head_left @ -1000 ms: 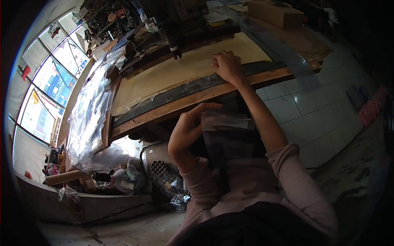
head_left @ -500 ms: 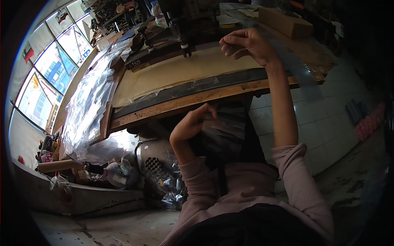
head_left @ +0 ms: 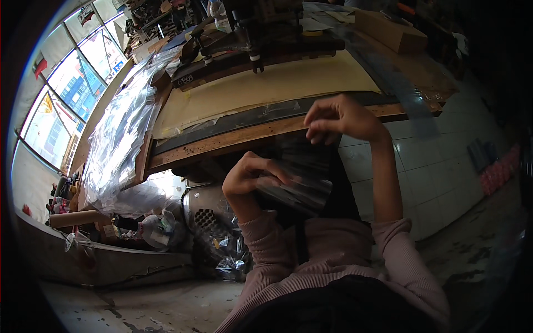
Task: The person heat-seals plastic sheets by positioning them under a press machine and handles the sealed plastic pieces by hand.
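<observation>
My left hand [head_left: 252,175], low in front of the bench, is closed on a clear plastic sheet [head_left: 300,194] that hangs beside my lap and catches the light. Above it and to the right, my right hand [head_left: 344,119] is just before the bench's wooden front edge, its fingers curled together. Whether thin film lies between those fingers I cannot make out. Behind both hands, a yellowish flat sheet [head_left: 266,91] covers the bench top, with a dark strip [head_left: 239,122] along its front.
Dark machinery with a bar [head_left: 261,61] spans the bench's back. Shiny plastic sheets [head_left: 119,133] pile up at the left, and a cardboard box [head_left: 390,31] stands at back right. A cardboard tube [head_left: 75,218] and a bag of scraps [head_left: 227,250] lie below left. Pink bundles [head_left: 498,171] sit on the tiled floor.
My right hand has come down and toward me from over the yellowish sheet to the bench's front edge. My left hand has lowered slightly, and the plastic sheet in it has shifted.
</observation>
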The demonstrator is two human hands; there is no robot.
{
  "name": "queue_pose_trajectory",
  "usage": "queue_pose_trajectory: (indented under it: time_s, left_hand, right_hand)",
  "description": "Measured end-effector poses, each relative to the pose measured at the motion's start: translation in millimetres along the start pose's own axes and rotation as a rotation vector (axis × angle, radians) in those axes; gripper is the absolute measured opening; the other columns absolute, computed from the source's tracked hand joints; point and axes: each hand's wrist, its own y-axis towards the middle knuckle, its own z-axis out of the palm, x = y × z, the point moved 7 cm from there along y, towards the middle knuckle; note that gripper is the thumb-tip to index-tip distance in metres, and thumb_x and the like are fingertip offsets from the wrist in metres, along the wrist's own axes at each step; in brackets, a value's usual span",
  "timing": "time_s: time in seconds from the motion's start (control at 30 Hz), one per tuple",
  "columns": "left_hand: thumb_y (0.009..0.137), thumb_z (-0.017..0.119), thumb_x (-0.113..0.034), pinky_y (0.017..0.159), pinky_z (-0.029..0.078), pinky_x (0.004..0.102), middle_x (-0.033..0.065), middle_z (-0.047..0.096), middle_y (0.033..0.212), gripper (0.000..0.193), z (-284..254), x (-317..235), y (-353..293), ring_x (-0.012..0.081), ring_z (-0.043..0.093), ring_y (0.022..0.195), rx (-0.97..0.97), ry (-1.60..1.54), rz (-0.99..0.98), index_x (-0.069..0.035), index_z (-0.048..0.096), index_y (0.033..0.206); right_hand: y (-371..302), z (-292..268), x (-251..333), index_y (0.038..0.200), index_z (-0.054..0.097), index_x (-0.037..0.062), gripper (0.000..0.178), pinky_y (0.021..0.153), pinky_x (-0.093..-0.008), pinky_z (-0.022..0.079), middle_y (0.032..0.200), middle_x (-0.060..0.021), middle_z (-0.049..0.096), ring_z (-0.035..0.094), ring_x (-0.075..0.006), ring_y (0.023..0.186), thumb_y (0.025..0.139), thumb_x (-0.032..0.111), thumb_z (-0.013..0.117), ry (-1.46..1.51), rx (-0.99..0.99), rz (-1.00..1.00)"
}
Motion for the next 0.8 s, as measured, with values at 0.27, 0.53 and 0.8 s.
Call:
queue_pose_trajectory:
  time_s: [0.27,0.53,0.8]
  left_hand:
    - [0.078,0.058,-0.013,0.062,0.045,0.0221,0.0081,0.064,0.074,0.019,-8.0,-12.9,0.5,0.0124,0.058,0.065,-0.872,0.052,-0.074,0.005,0.063,0.08]
    - [0.085,0.055,-0.015,0.056,0.044,0.0204,0.0069,0.063,0.072,0.022,-34.9,22.5,-13.2,0.0091,0.056,0.061,-1.104,0.04,-0.223,0.006,0.062,0.083]
    - [0.086,0.054,-0.017,0.057,0.046,0.0208,0.0099,0.064,0.076,0.026,-34.6,27.4,-7.7,0.0112,0.059,0.063,-1.017,-0.026,-0.265,0.008,0.062,0.088]
  right_hand:
    - [-66.8,10.5,-5.9,0.115,0.053,0.0077,0.041,0.089,-0.0352,0.045,0.121,-0.0082,0.054,0.051,-0.0223,0.113,0.078,0.022,0.065,-0.104,-0.372,-0.414]
    - [-55.1,31.3,16.8,0.13,0.037,0.0122,0.068,0.1,-0.0407,0.037,0.131,-0.008,0.042,0.044,-0.0276,0.118,0.07,0.006,0.069,-0.486,-0.466,-0.479]
    - [-44.7,26.2,16.7,0.114,0.054,0.0129,0.045,0.085,-0.0347,0.048,0.116,-0.0056,0.05,0.054,-0.0224,0.103,0.071,0.008,0.069,-0.465,-0.509,-0.445]
